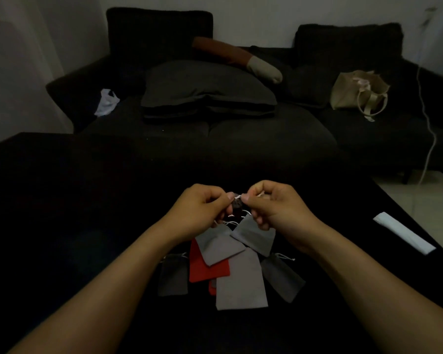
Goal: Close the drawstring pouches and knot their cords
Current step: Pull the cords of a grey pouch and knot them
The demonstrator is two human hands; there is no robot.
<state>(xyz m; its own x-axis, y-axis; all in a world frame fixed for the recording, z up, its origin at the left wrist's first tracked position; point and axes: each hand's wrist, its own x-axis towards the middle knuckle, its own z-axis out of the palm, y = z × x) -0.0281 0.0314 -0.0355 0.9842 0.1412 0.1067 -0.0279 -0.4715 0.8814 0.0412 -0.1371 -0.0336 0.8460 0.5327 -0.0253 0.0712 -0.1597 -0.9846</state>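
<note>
Currently pinching a dark pouch's [235, 205] cords up off the counter [62, 226], left hand [200, 208] and right hand [274, 208] fingers both clamped on them, mid-knot probably. Still leaving the pile [238, 264] underneath, mostly looking untied; two side pouches maybe cinched already.

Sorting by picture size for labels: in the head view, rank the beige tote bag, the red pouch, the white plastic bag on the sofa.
1. beige tote bag
2. red pouch, partly covered by grey pouches and nearer the camera, so unsure
3. white plastic bag
</note>
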